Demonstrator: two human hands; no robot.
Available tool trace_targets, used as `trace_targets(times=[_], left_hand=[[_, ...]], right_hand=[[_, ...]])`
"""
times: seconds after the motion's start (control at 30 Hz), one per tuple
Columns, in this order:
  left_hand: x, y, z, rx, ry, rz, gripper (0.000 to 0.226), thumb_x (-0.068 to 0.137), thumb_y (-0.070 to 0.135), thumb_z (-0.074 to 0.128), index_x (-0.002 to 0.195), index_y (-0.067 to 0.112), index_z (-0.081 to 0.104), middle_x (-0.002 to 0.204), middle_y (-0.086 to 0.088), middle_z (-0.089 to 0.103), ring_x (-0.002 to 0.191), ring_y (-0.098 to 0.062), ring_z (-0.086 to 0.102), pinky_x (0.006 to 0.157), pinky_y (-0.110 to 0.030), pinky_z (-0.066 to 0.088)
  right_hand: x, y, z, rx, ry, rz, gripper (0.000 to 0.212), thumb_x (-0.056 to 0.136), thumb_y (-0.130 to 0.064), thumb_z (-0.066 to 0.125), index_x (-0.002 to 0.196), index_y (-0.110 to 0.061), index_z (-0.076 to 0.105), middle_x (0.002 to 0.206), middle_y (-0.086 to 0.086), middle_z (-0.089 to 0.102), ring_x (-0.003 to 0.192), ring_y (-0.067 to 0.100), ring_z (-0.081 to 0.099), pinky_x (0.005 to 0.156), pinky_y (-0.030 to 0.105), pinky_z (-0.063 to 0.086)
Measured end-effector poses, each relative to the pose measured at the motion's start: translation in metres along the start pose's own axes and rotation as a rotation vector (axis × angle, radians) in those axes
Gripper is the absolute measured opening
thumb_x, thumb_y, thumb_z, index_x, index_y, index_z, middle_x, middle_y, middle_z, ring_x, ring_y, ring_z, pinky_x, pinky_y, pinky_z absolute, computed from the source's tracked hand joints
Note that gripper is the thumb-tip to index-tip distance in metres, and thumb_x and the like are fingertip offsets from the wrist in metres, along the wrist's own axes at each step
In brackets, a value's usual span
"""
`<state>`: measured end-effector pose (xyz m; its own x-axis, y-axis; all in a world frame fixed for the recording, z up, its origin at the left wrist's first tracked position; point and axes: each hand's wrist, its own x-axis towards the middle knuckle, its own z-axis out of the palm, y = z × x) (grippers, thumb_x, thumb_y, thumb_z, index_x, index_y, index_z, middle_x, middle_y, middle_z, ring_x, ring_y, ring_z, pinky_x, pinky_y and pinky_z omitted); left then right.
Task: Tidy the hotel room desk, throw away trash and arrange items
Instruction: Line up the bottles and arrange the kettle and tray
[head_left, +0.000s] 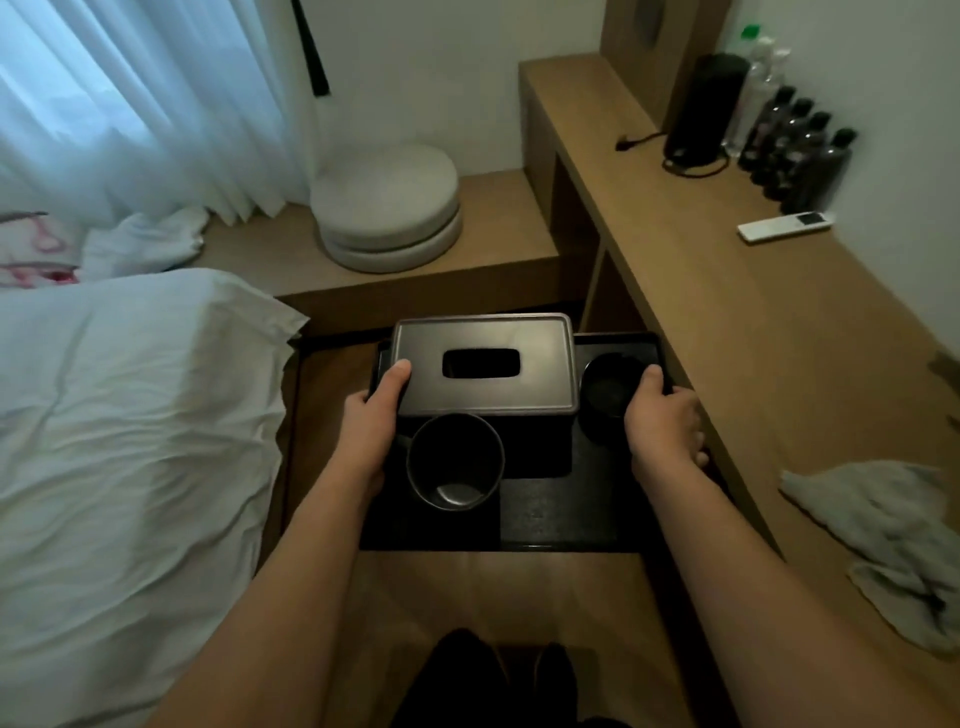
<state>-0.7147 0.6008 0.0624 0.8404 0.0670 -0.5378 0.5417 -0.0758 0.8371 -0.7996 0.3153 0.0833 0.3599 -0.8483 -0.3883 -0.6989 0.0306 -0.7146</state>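
Note:
I hold a black tray (561, 519) in the air between the bed and the desk. My left hand (371, 415) grips its left edge, with the thumb on top of a dark tissue box (483, 364) that lies on the tray. My right hand (665, 415) grips the tray's right edge. A black mug (454, 460) stands at the front of the tray and a second dark cup (610, 387) sits at its right, beside the box.
The long wooden desk (727, 322) runs along the right wall. On it are a black kettle (704, 109) with its cord, several dark bottles (800, 150), a white remote (784, 226) and a crumpled grey cloth (893, 545). The bed (119, 441) lies left; round cushions (387, 208) sit on a low platform.

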Motion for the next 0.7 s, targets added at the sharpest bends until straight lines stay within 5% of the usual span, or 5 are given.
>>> trace_targets(times=[0.7], left_hand=[[0.327, 0.227, 0.054, -0.016, -0.102, 0.013, 0.129, 0.039, 0.089, 0.077, 0.142, 0.015, 0.050, 0.123, -0.008, 0.069, 0.105, -0.026, 0.070, 0.092, -0.045, 0.056]], right_hand=[[0.166, -0.272, 0.201, 0.005, 0.027, 0.047, 0.064, 0.098, -0.059, 0.032, 0.142, -0.014, 0.042, 0.145, 0.016, 0.047, 0.134, 0.038, 0.039, 0.110, 0.050, 0.023]])
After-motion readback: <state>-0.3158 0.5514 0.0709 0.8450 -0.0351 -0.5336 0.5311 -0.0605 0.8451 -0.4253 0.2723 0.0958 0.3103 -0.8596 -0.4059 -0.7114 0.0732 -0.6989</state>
